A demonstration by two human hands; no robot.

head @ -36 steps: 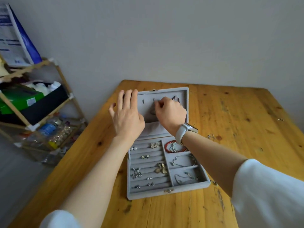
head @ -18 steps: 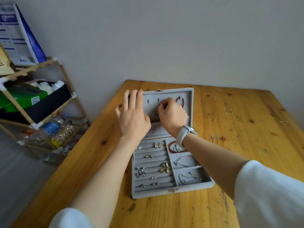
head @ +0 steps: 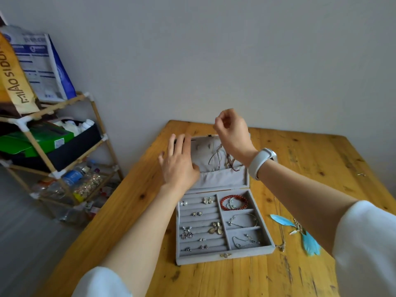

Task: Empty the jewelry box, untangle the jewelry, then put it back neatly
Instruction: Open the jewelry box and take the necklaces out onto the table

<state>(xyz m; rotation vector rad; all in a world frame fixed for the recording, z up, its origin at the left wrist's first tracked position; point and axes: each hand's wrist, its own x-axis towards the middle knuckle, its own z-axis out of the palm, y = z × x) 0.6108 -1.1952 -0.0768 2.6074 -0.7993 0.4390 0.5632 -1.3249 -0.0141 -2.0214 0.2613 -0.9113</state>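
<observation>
I'm emptying the jewelry box [head: 225, 257]: my right hand [head: 232, 132] pinches a thin necklace [head: 216, 156] above the lid pocket, my left hand [head: 179, 162] flat, steadying the lid [head: 222, 179]. Next it needs lifting clear without snagging the other chains.

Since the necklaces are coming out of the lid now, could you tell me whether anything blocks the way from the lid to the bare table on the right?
Nothing visible does. The right hand pinches the necklaces above the lid; the table right of it shows bare wood.

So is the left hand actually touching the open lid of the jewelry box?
Touching. The head view shows the left hand open, its straight fingers laid flat against the lid at its left edge, no gap visible.
</observation>
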